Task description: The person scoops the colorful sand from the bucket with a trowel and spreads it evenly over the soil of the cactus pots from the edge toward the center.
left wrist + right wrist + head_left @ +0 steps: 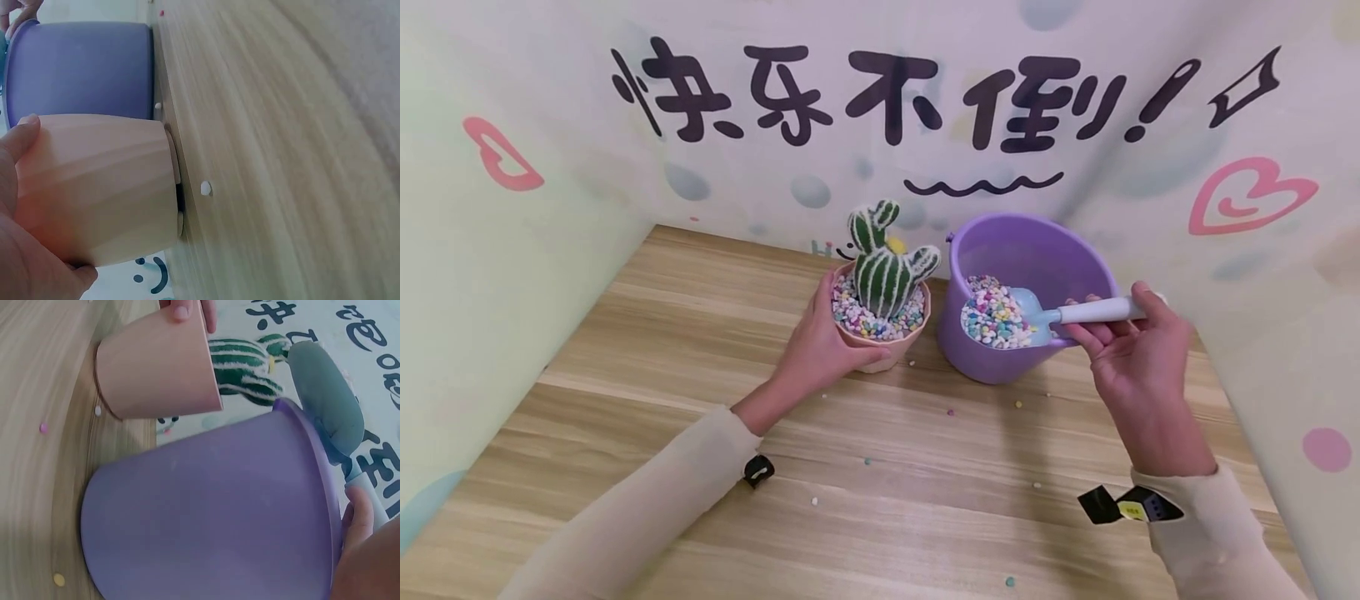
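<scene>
We curl our left hand (820, 342) round the pink pot (100, 187); our right hand (1138, 358) pinches the scoop (1082, 312), the purple bucket (988, 360) just beside its fingers (357, 515).

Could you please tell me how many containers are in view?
2: the pot, gripped by the left hand, and the bucket, just right of the pot in the head view. No others show.

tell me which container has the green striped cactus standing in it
The small, round, peach-pink pot, which the left hand grips. The larger, round, purple bucket beside it shows small multicoloured pebbles but no plant.
</scene>
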The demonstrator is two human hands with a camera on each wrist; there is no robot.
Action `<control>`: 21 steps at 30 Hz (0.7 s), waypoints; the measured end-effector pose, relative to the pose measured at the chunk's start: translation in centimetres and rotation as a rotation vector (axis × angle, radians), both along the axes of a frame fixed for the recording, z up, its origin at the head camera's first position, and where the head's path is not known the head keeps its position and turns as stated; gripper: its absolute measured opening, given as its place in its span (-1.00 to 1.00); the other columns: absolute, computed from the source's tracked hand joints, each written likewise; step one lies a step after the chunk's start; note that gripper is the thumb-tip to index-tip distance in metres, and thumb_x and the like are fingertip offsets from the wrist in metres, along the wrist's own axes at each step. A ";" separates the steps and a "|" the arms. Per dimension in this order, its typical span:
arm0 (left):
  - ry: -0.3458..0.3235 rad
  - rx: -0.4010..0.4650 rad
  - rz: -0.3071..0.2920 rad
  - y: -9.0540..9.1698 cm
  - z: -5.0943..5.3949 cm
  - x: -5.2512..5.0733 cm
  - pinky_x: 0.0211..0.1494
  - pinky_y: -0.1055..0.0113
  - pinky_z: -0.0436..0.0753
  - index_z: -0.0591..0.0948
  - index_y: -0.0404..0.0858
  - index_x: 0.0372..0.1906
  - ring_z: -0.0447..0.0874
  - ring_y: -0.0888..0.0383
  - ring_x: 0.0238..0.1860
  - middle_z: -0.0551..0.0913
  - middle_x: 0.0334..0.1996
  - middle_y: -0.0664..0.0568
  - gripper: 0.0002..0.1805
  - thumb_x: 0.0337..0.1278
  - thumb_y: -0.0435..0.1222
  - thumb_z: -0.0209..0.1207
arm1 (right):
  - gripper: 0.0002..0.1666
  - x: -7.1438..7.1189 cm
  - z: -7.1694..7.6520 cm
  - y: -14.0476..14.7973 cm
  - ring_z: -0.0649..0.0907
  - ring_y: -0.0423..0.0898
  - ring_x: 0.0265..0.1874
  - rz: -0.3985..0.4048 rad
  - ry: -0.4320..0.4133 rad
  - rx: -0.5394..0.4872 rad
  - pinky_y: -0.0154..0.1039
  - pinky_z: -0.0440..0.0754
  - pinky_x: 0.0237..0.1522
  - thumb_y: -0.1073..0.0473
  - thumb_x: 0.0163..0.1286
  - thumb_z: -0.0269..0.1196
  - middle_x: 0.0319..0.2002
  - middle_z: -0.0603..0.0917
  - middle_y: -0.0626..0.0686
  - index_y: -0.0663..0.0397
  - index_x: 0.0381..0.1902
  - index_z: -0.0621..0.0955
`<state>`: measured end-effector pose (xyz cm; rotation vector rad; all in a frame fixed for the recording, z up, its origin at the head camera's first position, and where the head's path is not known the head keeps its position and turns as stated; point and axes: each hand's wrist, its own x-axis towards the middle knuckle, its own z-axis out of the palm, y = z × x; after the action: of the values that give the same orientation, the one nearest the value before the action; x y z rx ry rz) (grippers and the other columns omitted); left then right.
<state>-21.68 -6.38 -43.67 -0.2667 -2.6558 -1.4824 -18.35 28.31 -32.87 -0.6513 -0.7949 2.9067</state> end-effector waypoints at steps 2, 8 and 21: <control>-0.006 -0.009 0.012 0.1 0.0 0.2 0.40 -0.05 0.31 -0.14 -0.10 0.55 0.20 -0.11 0.42 0.14 0.46 -0.15 0.47 -0.48 0.10 0.58 | -0.68 0.2 0.0 -0.3 0.67 0.32 -0.09 -0.004 0.006 -0.011 0.27 0.49 0.03 0.16 0.39 0.23 -0.08 0.44 0.18 -0.10 -0.02 0.35; -0.025 -0.018 0.052 0.4 0.0 0.8 0.39 -0.06 0.32 -0.16 -0.09 0.55 0.20 -0.13 0.42 0.12 0.47 -0.16 0.47 -0.46 0.11 0.57 | -0.70 0.6 -0.1 -1.3 0.69 0.35 -0.14 -0.031 0.024 0.013 0.26 0.55 -0.07 0.18 0.39 0.23 -0.13 0.45 0.22 -0.09 -0.04 0.37; -0.002 -0.032 0.148 1.3 0.0 1.9 0.30 -0.09 0.42 -0.07 -0.01 0.52 0.32 -0.13 0.32 0.26 0.37 -0.15 0.45 -0.56 0.13 0.59 | -0.67 1.4 -0.7 -3.7 0.73 0.31 -0.32 -0.085 0.073 0.034 0.24 0.60 -0.21 0.21 0.36 0.26 -0.36 0.58 0.30 -0.04 -0.03 0.37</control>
<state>-19.78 -5.11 -43.69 -0.0685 -2.6377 -1.3975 -16.94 24.58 -33.61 -0.5578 -0.7856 2.8164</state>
